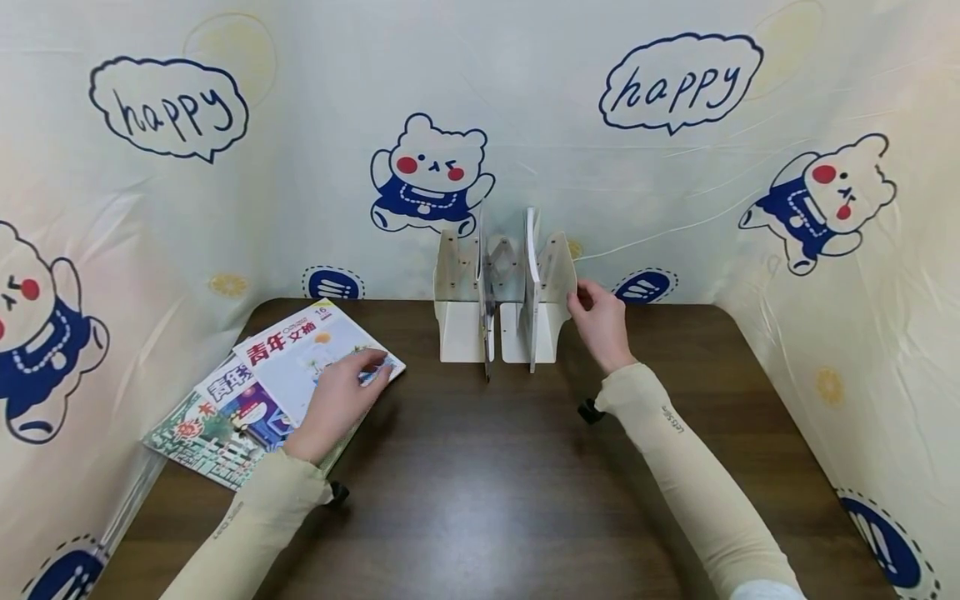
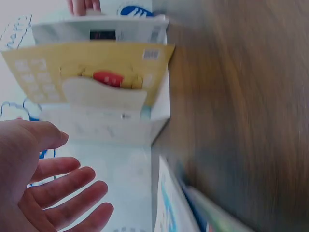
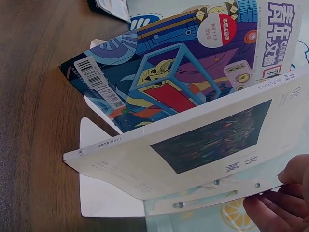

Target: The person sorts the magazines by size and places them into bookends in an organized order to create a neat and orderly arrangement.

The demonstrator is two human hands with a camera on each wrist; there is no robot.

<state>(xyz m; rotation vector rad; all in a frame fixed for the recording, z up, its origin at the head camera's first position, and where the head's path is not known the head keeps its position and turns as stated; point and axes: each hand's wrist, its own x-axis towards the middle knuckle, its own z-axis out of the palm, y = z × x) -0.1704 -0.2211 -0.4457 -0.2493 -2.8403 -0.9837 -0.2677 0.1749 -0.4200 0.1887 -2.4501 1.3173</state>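
Cream-white expandable plastic book stand sits upright at the far middle of the dark brown wooden worktop, against the cartoon-bear printed cloth backdrop. Two books stand on edge in it: a thin magazine with a blue and purple illustrated cover on the left, a white-covered paperback with a dark rectangular picture just to its right, close together in the right wrist view.

Stack of flat magazines with red Chinese titles lies at the left of the worktop, well apart from the stand, fanned slightly, top one white-covered.

Left hand rests palm down on the top magazine, fingers straight and relaxed, grip released; the left wrist view shows the fingers spread loose, holding nothing.

Right hand is at the stand's right end panel, fingertips curled onto the panel's edge, grip grasping the stand. Thumb position not resolvable.

Both forearms wear beige sleeves.
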